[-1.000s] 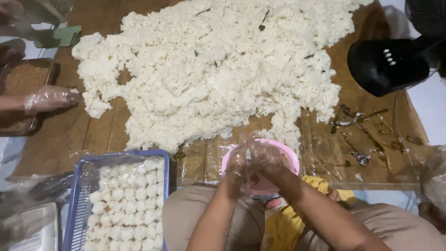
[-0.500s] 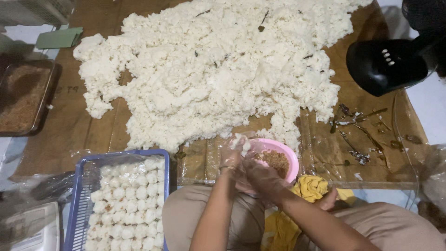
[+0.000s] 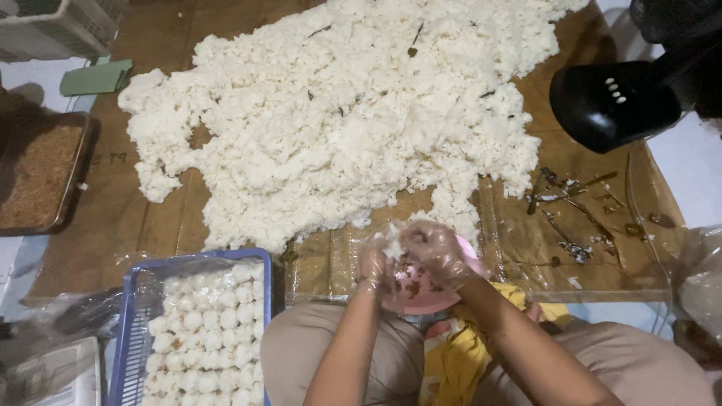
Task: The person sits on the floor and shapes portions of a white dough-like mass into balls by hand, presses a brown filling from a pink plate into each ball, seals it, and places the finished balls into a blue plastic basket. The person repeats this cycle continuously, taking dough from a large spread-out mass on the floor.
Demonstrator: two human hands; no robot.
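White sticky rice, a small lump, sits pinched between both gloved hands, just above the pink bowl. Left hand cups the lump from below in a thin clear glove, fingers curled up around it; right hand, gloved the same way, presses down over the top, so the grip of each hand is closed on the lump. That pink bowl rests by the person's knees and holds brown crumbly filling; a yellow cloth lies just below it on the lap.

Beyond the bowl, cardboard sheets carry a wide heap of white rice flecked with dark leaf bits. Left of the bowl stands a blue plastic basket lined with clear film and filled with rows of small white balls. Farther left of the bowl, a dark metal tray holds brown crumbs, and a flat green packet lies past it near the heap's corner. Right of the bowl, dark twigs and spice scraps are scattered on clear plastic; above them stands a black fan base.
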